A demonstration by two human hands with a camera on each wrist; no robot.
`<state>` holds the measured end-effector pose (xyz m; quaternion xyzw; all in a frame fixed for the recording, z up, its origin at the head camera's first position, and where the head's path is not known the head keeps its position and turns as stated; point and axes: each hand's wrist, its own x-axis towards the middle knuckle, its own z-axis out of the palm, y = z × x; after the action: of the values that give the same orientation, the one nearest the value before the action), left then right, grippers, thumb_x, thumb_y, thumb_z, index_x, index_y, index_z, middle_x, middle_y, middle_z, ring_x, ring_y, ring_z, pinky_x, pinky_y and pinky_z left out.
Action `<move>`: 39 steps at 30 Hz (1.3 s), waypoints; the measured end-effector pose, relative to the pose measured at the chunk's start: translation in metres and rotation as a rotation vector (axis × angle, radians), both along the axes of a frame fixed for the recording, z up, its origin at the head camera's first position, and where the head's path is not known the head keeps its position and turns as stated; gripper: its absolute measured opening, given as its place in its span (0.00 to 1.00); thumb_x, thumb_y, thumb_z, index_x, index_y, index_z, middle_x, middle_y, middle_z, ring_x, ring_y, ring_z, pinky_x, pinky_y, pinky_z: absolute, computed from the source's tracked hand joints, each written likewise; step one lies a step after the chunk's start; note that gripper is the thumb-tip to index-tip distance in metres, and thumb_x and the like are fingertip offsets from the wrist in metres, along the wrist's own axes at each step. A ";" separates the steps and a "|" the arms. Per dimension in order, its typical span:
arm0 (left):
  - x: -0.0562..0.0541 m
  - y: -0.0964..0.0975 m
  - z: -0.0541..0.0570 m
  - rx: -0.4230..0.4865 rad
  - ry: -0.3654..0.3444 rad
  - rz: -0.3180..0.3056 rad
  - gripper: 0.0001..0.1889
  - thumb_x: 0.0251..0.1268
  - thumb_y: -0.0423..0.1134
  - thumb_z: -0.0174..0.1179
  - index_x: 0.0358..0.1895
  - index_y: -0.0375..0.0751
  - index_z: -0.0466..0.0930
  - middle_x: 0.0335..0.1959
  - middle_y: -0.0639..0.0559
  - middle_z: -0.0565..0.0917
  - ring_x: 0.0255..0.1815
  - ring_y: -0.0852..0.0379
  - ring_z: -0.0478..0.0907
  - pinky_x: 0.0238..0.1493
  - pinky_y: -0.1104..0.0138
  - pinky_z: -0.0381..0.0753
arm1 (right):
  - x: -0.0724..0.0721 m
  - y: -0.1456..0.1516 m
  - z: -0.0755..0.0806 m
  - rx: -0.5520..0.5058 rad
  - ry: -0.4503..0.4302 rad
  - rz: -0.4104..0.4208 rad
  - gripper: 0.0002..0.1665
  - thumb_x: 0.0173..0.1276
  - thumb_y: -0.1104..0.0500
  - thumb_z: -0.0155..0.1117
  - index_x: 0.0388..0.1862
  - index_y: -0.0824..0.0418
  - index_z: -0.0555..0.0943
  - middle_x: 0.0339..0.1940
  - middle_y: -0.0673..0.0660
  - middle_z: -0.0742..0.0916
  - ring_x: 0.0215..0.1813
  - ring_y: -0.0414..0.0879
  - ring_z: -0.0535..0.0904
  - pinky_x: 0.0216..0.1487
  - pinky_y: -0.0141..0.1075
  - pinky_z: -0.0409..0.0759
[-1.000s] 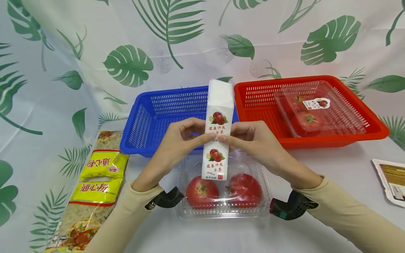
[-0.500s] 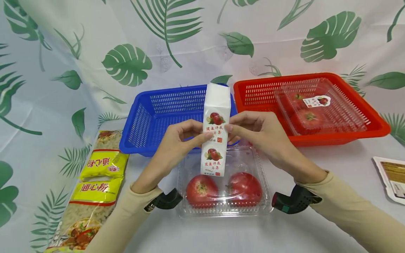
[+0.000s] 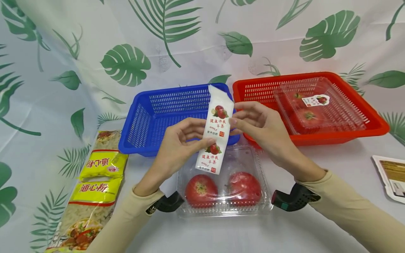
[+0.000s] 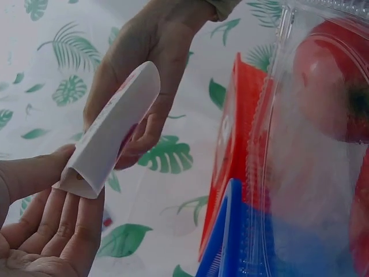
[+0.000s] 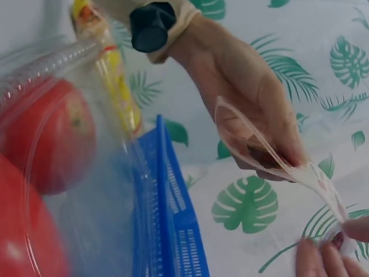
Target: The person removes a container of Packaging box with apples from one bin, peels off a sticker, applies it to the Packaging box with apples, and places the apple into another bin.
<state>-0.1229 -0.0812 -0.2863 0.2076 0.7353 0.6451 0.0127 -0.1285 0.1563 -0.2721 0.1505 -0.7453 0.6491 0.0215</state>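
Observation:
A white strip of apple stickers [image 3: 216, 123], printed with red fruit and red lettering, is held up in front of me. My left hand [image 3: 180, 140] pinches its lower part, thumb on the printed face and fingers behind. Higher up, my right hand [image 3: 264, 128] pinches the strip's right edge between thumb and fingers. The left wrist view shows the strip [image 4: 112, 133] bowed into a loop, its plain side facing inward. Below the hands lies a closed clear plastic clamshell box [image 3: 223, 211] with two red fruits [image 3: 201, 189] visible through the lid.
Behind the hands sit a blue basket [image 3: 142, 95] and a red basket [image 3: 329, 140]. A second clear fruit box [image 3: 335, 102] bearing an apple sticker lies in the red one. Yellow-labelled pasta bags [image 3: 95, 186] lie at left, a white-edged packet [image 3: 392, 179] at far right.
The strip has tilted, its lower end swinging left and its top folding over to the right. My right hand has slid up its edge; the left thumb now sits lower on it.

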 end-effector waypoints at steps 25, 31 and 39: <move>-0.004 0.000 0.007 0.042 0.050 0.059 0.15 0.62 0.24 0.72 0.52 0.28 0.84 0.43 0.40 0.90 0.43 0.48 0.90 0.48 0.60 0.89 | -0.002 -0.007 0.004 0.421 0.875 0.167 0.26 0.56 0.74 0.77 0.56 0.68 0.86 0.57 0.62 0.86 0.60 0.56 0.84 0.61 0.23 0.77; -0.004 0.003 0.007 0.077 0.055 0.035 0.13 0.62 0.22 0.72 0.48 0.27 0.84 0.42 0.40 0.91 0.43 0.46 0.90 0.46 0.59 0.89 | -0.004 -0.008 0.003 0.414 0.837 0.154 0.26 0.57 0.74 0.78 0.56 0.69 0.86 0.55 0.61 0.87 0.58 0.54 0.86 0.59 0.23 0.78; -0.005 0.006 0.005 0.101 0.124 0.013 0.12 0.59 0.18 0.71 0.45 0.24 0.82 0.39 0.35 0.90 0.40 0.44 0.90 0.44 0.60 0.90 | -0.003 -0.006 0.002 0.372 0.762 0.190 0.25 0.57 0.76 0.77 0.55 0.68 0.87 0.51 0.58 0.89 0.53 0.50 0.87 0.53 0.23 0.81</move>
<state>-0.1278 -0.0754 -0.2812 0.2428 0.7025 0.6673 -0.0472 -0.1316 0.1500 -0.2696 0.4488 -0.7711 0.4009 0.2078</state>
